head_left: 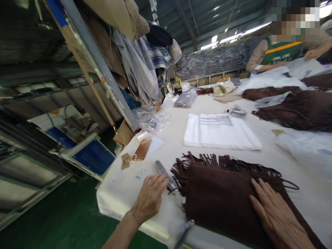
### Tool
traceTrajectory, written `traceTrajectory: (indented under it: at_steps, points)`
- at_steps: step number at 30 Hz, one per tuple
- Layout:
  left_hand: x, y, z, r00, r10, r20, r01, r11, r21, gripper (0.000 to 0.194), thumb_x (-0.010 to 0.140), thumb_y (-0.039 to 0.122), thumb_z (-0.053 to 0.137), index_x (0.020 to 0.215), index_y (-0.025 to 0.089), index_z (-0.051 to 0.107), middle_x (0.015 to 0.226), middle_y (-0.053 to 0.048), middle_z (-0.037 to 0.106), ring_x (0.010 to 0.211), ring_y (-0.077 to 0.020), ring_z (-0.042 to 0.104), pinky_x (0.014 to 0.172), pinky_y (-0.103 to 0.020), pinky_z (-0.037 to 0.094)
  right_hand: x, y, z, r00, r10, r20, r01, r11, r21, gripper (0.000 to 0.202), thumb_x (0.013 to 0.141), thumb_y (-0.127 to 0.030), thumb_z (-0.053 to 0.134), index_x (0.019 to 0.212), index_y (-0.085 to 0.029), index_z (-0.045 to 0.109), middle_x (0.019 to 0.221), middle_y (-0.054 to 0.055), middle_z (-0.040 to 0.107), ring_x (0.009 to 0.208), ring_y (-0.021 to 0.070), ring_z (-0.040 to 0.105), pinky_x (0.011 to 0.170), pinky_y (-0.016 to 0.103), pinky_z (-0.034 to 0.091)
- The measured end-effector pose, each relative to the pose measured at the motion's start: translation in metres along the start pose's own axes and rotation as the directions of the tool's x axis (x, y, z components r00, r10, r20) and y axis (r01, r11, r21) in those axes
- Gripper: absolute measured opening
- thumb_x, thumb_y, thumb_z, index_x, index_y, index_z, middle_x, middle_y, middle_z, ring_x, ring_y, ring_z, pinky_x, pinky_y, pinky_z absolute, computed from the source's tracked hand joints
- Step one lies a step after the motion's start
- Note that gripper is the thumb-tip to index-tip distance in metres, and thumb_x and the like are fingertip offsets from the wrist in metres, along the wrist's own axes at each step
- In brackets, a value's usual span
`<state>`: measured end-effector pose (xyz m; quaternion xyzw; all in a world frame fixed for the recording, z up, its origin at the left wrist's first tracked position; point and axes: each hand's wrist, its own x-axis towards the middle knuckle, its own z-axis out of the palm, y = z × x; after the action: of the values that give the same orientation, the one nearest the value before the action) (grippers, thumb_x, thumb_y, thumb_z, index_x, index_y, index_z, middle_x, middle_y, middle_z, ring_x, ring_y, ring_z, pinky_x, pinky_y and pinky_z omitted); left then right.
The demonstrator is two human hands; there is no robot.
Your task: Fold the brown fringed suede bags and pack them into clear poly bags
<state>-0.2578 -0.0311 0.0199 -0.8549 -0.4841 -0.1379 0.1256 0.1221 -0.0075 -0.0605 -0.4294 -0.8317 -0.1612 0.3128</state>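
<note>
The right hand [277,211] lies flat, ungripping, on the brown fringed bag [220,200] at the tabletop [124,193] edge. The left hand [151,197], loose and unclenched, is beside a slim grey item [163,169]; sliding the bag could snag its fringe there.

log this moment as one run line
left hand: open, at grey item | right hand: flat on fringed brown fabric | white cloth: folded, beyond fabric | phone: on table
</note>
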Motion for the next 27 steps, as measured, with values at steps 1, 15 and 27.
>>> traceTrajectory:
  at_steps: [1,15,27]
  points:
    - [0.006,0.000,0.004,0.999,0.049,0.011,-0.049,0.999,0.000,0.044,0.079,0.002,0.038,0.119,0.016,0.047,0.123,-0.008,0.054,0.120,-0.0228,0.039,0.098,-0.041,0.025,0.001,-0.001,-0.001,1.000,-0.004,0.002,0.004,1.000,-0.003,0.060,0.084,-0.013,0.029,0.142,-0.027,0.022,0.152,0.008,0.016,0.134,0.0338,0.024,0.102,0.059,0.031]
    - [-0.051,0.034,-0.041,0.978,-0.136,0.157,0.163,0.972,-0.172,0.045,0.074,0.016,0.052,0.118,0.021,0.045,0.102,-0.008,0.058,0.093,-0.0222,0.053,0.083,-0.037,0.046,0.002,-0.003,-0.005,0.999,0.019,0.050,-0.021,0.999,0.036,0.067,0.085,-0.013,0.026,0.145,-0.031,0.002,0.153,0.004,0.009,0.135,0.0354,0.018,0.102,0.061,0.028]
    - [0.024,0.048,0.019,0.998,-0.063,-0.016,0.055,0.951,-0.304,0.021,0.076,0.004,0.047,0.079,0.020,0.061,0.082,-0.003,0.055,0.078,-0.0163,0.049,0.067,-0.030,0.040,0.000,0.000,-0.003,0.999,0.020,0.047,-0.023,0.998,0.066,0.065,0.085,-0.014,0.028,0.145,-0.033,0.009,0.153,0.001,0.011,0.135,0.0335,0.022,0.105,0.059,0.026]
